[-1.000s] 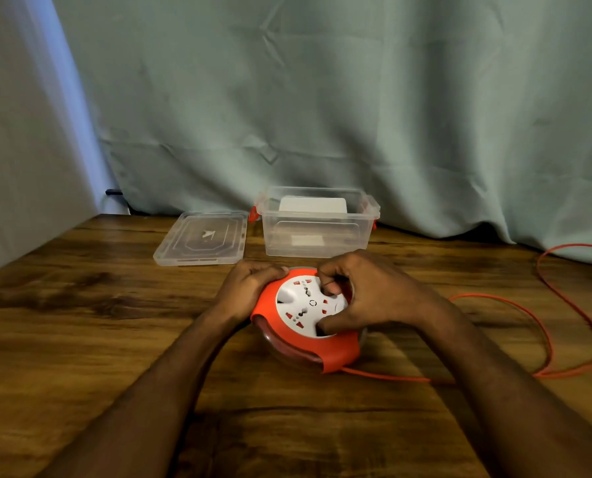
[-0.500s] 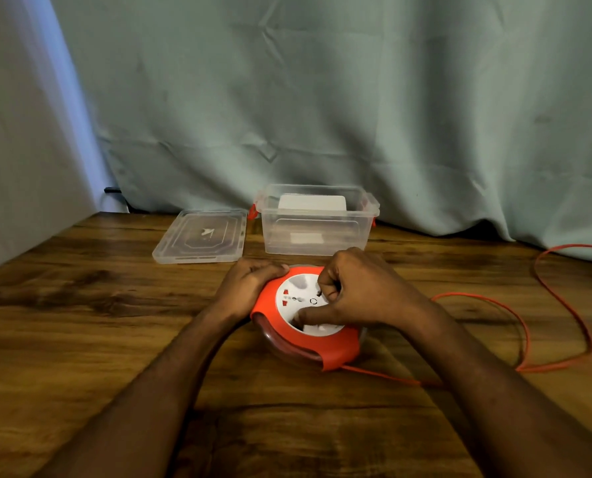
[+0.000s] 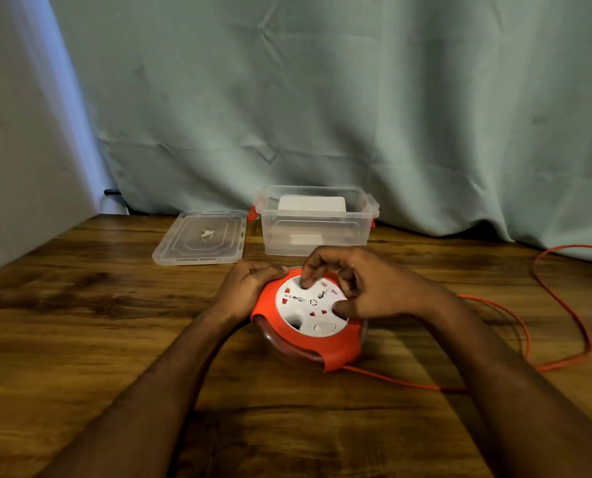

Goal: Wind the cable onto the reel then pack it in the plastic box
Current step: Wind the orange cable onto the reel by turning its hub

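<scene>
An orange cable reel [image 3: 325, 350] with a white socket face [image 3: 308, 308] lies flat on the wooden table [image 3: 81, 339]. My left hand [image 3: 249, 284] grips its orange rim on the left side. My right hand [image 3: 356, 284] sits on the white face, with one fingertip pressed at its far edge and the thumb at its right edge. The orange cable [image 3: 563, 339] leaves the reel's front right and loops across the table to the right. The clear plastic box [image 3: 315, 229] stands open just behind the reel.
The box's clear lid [image 3: 201, 241] lies flat to the left of the box. A white card leans inside the box. A grey-green curtain [image 3: 322, 115] hangs behind the table and a pale wall closes the left side.
My right hand has turned the white face round, its fingers moving from the near side to the far edge. The cable loop on the right has shrunk toward the reel. My left hand has stayed put.
</scene>
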`<action>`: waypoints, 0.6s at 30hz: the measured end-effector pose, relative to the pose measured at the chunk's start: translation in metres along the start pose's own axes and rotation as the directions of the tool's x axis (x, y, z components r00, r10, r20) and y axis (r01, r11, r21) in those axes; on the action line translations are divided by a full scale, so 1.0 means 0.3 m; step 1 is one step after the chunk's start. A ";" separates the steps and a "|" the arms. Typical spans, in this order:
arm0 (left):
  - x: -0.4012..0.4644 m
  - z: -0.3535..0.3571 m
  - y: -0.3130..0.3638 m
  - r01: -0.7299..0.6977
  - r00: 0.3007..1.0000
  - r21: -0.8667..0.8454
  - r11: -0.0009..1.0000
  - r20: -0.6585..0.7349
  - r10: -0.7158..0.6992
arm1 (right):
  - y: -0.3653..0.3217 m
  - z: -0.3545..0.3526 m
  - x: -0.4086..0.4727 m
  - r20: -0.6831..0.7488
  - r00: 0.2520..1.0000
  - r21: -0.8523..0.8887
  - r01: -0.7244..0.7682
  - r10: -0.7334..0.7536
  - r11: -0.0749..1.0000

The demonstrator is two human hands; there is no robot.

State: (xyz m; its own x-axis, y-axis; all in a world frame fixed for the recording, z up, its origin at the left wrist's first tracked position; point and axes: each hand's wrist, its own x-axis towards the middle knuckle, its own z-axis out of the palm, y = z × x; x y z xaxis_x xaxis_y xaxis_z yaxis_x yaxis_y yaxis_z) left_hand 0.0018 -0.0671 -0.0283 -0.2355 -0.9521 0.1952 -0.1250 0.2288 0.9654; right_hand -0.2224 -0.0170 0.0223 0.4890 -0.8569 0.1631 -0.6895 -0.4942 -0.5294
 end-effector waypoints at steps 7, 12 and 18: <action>-0.002 0.000 0.002 0.011 1.000 -0.026 1.000 0.011 -0.011 | 0.022 -0.002 0.003 0.051 0.998 0.027 -0.024 0.022 0.999; 0.000 -0.001 0.001 0.021 1.000 -0.026 0.999 0.019 -0.020 | 0.006 -0.002 -0.007 0.025 1.000 -0.008 -0.005 0.005 1.000; 0.005 -0.002 -0.008 0.011 1.000 -0.053 0.999 0.010 -0.011 | -0.026 0.006 -0.015 -0.034 0.999 -0.130 -0.034 0.030 0.991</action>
State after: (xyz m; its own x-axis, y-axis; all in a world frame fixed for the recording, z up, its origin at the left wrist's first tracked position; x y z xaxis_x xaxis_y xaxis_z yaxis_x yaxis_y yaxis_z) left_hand 0.0023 -0.0694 -0.0301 -0.2440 -0.9524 0.1830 -0.0760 0.2069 0.9754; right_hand -0.2184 -0.0089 0.0242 0.4501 -0.8756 0.1753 -0.7692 -0.4799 -0.4219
